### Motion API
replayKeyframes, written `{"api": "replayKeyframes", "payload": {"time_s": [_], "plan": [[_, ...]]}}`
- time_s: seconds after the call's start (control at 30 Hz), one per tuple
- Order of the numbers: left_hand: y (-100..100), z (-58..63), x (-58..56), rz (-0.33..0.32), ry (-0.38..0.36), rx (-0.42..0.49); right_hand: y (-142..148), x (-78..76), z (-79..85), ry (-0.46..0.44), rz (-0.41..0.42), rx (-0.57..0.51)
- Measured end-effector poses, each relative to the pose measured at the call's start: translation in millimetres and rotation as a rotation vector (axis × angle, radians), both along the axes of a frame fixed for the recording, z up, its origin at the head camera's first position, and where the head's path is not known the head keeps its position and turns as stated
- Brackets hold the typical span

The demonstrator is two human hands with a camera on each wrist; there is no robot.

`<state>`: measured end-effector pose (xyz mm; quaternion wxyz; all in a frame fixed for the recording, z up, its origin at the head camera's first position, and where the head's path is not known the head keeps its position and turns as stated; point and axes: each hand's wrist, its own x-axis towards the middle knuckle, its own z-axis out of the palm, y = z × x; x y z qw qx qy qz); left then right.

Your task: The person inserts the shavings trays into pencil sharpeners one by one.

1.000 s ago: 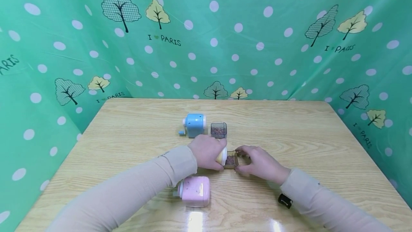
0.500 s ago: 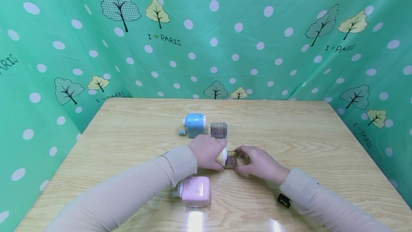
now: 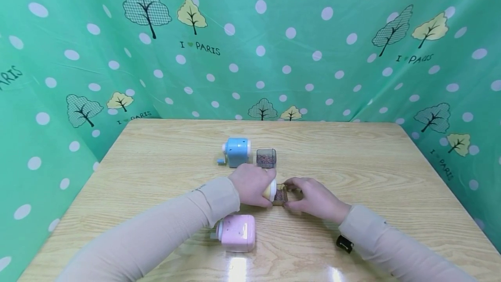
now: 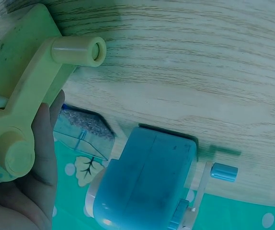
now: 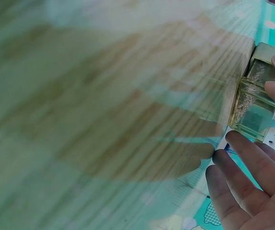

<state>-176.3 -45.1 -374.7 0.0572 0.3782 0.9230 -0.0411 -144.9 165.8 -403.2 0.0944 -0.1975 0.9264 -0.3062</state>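
My left hand (image 3: pixel 250 185) grips a yellow pencil sharpener (image 4: pixel 25 62); its crank fills the left of the left wrist view, while the hand hides most of the body in the head view. A see-through amber shavings drawer (image 3: pixel 280 196) stands partly out of the sharpener's right side, with dark shavings inside. My right hand (image 3: pixel 318 199) holds the drawer's outer end, thumb at the near corner and fingers at the far one. In the right wrist view, fingertips (image 5: pixel 231 136) lie right at the drawer's corner.
Behind my left hand stands a blue pencil sharpener (image 3: pixel 237 152), its grey see-through drawer (image 3: pixel 266 159) apart on the right with shavings in it. A pink pencil sharpener (image 3: pixel 238 233) is near the front. A small black device (image 3: pixel 344 243) sits by my right sleeve.
My right hand and the amber drawer have shifted slightly left, so less of the drawer shows outside the yellow sharpener. The left hand has stayed still.
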Motion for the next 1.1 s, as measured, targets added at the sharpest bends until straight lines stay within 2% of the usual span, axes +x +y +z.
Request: {"api": "replayKeyframes", "payload": {"time_s": [0.53, 1.1], "plan": [[0.0, 0.1, 0.7, 0.002, 0.001, 0.006, 1.1, -0.8, -2.0, 0.035, 0.025, 0.008], [0.2, 1.4, 1.3, 0.003, -0.003, 0.016, -2.4, -2.3, -1.2, 0.026, 0.029, -0.001]]}}
